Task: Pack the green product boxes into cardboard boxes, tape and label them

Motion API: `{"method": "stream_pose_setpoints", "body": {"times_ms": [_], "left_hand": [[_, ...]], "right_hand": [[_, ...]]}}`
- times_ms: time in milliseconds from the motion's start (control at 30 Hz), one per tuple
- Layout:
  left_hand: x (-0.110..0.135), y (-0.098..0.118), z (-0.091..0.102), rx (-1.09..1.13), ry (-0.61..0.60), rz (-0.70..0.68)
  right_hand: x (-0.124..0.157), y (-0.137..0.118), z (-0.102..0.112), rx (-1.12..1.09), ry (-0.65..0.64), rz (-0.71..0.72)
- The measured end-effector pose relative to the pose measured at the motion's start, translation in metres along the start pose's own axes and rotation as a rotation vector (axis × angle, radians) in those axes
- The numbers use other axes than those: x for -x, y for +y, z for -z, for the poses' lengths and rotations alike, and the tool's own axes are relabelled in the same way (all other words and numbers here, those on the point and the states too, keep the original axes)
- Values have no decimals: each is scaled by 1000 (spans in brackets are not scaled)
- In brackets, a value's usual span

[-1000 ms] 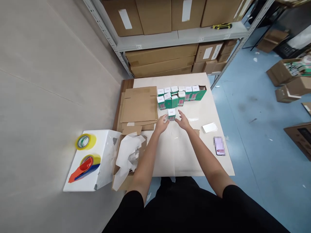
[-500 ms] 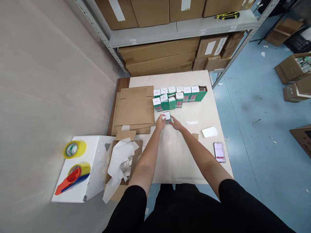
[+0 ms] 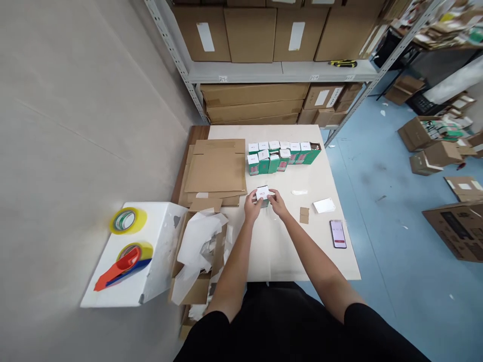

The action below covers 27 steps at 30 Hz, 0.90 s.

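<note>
A small green and white carton (image 3: 262,194) is held above the white table (image 3: 279,251), between both hands. My left hand (image 3: 251,206) grips its left side with curled fingers. My right hand (image 3: 277,202) closes on its right side. Farther back, several matching green and white cartons (image 3: 281,154) stand in two rows.
Flattened cardboard sheets (image 3: 216,168) lie at the table's left. An open box with white paper (image 3: 199,246) sits left of my arm. A phone (image 3: 337,234), a white card (image 3: 324,205) and a cardboard scrap (image 3: 304,215) lie at the right. Tape rolls (image 3: 127,220) and a red dispenser (image 3: 119,266) rest on a white stand. Shelves with brown boxes (image 3: 256,95) stand behind.
Both hands closed on the single carton, lifted it and drew it toward me, away from the rows. The camera view shifted slightly.
</note>
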<state>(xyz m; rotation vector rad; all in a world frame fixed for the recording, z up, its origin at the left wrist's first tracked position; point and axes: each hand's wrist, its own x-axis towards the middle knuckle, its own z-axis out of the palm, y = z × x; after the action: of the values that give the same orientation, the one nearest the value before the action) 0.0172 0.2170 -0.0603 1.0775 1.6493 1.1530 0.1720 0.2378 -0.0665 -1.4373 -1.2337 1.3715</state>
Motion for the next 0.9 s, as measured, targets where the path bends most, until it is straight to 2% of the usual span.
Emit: {"method": "stream_pose_setpoints", "body": {"times_ms": [167, 333, 400, 500, 633, 767, 900], "left_hand": [[72, -14, 26, -15, -96, 8], [132, -34, 50, -16, -194, 59], [151, -43, 52, -18, -240, 66], [174, -60, 44, -93, -270, 113], [183, -75, 28, -250, -357, 183], [166, -71, 25, -334, -451, 50], [147, -58, 24, -390, -620, -51]], "right_hand": [[81, 19, -15, 124, 123, -49], [155, 34, -14, 257, 125, -80], [175, 42, -12, 277, 137, -87], [193, 59, -10, 283, 134, -95], [197, 77, -11, 307, 235, -138], [197, 81, -8, 434, 409, -265], [208, 88, -8, 427, 432, -376]]}}
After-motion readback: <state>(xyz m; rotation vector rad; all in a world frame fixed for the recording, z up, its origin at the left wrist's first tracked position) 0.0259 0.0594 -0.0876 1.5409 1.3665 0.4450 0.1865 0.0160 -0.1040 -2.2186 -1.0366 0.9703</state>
